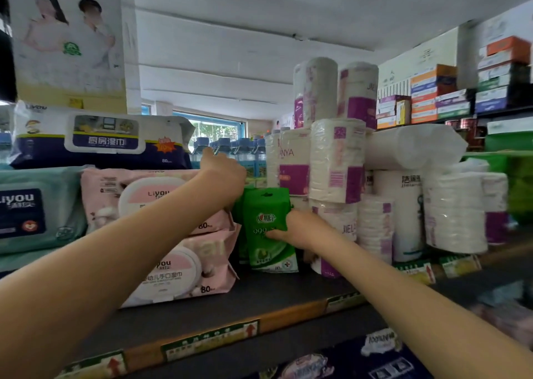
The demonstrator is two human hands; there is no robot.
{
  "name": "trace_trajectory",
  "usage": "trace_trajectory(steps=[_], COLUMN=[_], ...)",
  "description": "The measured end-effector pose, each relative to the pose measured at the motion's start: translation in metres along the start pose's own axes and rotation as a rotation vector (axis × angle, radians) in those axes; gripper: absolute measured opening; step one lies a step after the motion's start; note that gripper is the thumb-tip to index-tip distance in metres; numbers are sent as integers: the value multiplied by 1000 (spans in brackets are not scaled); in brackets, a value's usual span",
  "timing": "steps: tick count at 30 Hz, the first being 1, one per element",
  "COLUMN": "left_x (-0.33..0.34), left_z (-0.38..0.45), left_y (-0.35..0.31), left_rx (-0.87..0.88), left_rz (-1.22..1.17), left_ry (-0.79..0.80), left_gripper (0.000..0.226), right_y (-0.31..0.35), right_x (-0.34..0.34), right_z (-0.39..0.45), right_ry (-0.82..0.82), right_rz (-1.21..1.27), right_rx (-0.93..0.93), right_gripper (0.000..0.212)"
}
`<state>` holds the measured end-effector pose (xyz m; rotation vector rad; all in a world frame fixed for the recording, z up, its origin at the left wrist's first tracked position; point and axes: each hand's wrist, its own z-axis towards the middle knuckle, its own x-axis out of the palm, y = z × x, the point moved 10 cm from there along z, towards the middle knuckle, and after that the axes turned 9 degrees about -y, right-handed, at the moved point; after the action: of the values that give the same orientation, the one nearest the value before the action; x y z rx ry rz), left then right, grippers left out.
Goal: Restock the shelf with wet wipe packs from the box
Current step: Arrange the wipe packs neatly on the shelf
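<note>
I see my right hand (291, 228) pinching the front green pack (269, 228), which stands upright on the shelf (259, 298), wedged between pink packs (173, 266) at 9 o'clock and cotton-pad rolls (334, 159) at 3 o'clock. My left hand (225, 174) reaches over the top at 11 o'clock; whether it grips anything I cannot tell. I judge the risks are nudging the stacked rolls so they topple, or tipping the green row forward. The box is out of view; 1 more green pack shows behind.
</note>
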<state>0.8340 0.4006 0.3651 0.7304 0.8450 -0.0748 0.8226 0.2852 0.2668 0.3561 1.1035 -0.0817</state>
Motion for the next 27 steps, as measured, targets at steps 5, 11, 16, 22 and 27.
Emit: trace_trajectory(steps=[5,11,16,22,27], left_x=[5,10,8,11,11], left_z=[6,6,10,11,10], left_y=[4,12,13,14,15], left_rx=[6,9,6,-3,-15], left_rz=[-109,-184,-190,-222,-225], left_ry=[-58,-101,-122,-141,-157], left_gripper=[55,61,54,50,52], right_y=[16,27,31,36,41], right_x=[6,16,8,37,39], right_z=[8,27,38,28,32], right_ry=[76,-16,-32,155,79], right_rz=[-97,-136,-2,-187,-280], right_rx=[26,124,184,52,-12], right_gripper=[50,29,57,34,30])
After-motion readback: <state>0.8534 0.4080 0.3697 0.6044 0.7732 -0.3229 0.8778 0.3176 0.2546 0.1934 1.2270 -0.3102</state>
